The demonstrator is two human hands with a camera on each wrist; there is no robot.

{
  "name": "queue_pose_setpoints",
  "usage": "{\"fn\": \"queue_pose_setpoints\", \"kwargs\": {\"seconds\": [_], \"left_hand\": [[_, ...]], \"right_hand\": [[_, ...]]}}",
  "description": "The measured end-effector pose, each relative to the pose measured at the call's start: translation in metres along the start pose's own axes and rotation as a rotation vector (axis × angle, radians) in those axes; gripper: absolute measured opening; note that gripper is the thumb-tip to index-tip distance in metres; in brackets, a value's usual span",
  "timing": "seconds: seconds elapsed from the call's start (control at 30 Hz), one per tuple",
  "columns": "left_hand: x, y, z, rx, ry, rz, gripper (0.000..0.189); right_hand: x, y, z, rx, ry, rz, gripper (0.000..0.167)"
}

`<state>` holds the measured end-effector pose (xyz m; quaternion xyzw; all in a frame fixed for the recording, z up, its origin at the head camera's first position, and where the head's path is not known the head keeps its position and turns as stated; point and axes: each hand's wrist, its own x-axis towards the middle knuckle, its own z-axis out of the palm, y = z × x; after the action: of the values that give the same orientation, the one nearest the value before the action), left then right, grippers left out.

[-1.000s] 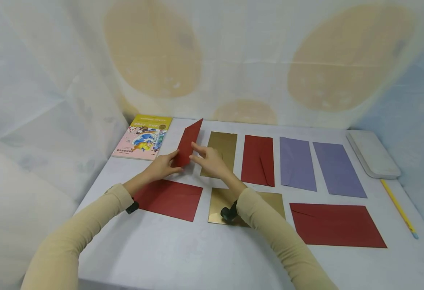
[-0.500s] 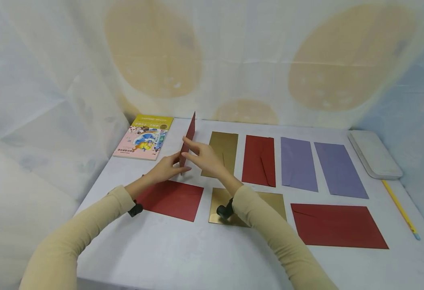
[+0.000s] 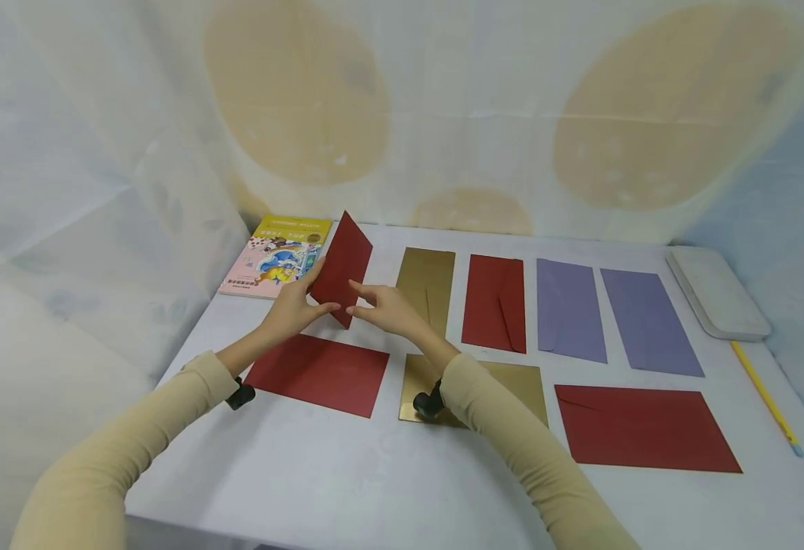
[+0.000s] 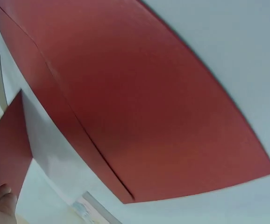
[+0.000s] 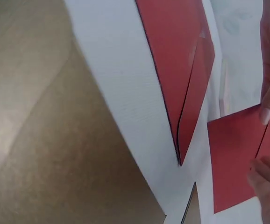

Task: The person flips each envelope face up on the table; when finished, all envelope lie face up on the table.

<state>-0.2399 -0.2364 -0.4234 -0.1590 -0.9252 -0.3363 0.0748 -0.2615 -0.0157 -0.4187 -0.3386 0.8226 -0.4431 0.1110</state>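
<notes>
My left hand (image 3: pixel 297 305) holds a red envelope (image 3: pixel 342 267) on edge above the table, thumb on its near face. In the left wrist view, that thumb and the envelope (image 4: pixel 9 149) show at the left edge. From the right, my right hand (image 3: pixel 397 312) touches the same envelope; its thumb and index finger stand apart near the lower edge. The right wrist view has both hands at the envelope (image 5: pixel 233 154), beside its seam line. A second red envelope (image 3: pixel 319 374) lies flat below the hands.
Flat on the white table lie gold envelopes (image 3: pixel 429 286), red envelopes (image 3: pixel 494 303) and purple envelopes (image 3: pixel 570 309). A picture book (image 3: pixel 271 260) is at the back left. At the right are a pale case (image 3: pixel 718 294) and a yellow pencil (image 3: pixel 763 393).
The envelope was seen almost edge-on half a second ago; it has turned so its broad face shows, and shifted left. My left hand has moved slightly left and up with it.
</notes>
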Motion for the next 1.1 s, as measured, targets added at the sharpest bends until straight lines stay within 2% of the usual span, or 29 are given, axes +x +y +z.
{"fn": "queue_pose_setpoints", "kwargs": {"seconds": [0.17, 0.3, 0.5, 0.67, 0.87, 1.1], "left_hand": [[-0.002, -0.007, -0.003, 0.006, -0.015, -0.038, 0.095], [-0.002, -0.011, -0.003, -0.021, -0.04, -0.08, 0.098], [-0.003, -0.015, 0.0, 0.0, -0.069, -0.132, 0.099], [-0.003, -0.021, 0.005, 0.031, -0.118, -0.164, 0.101], [-0.004, -0.024, 0.007, 0.065, -0.153, -0.199, 0.1], [-0.003, -0.023, 0.01, 0.091, -0.178, -0.203, 0.099]], "right_hand": [[0.0, 0.006, 0.002, -0.135, -0.145, 0.057, 0.058], [0.0, 0.008, 0.004, -0.179, -0.206, 0.068, 0.06], [-0.001, 0.008, 0.007, -0.22, -0.232, 0.049, 0.061], [-0.003, 0.01, 0.01, -0.273, -0.248, 0.042, 0.061], [-0.005, 0.01, 0.009, -0.277, -0.249, 0.013, 0.059], [-0.006, 0.011, 0.004, -0.274, -0.236, 0.003, 0.058]]}}
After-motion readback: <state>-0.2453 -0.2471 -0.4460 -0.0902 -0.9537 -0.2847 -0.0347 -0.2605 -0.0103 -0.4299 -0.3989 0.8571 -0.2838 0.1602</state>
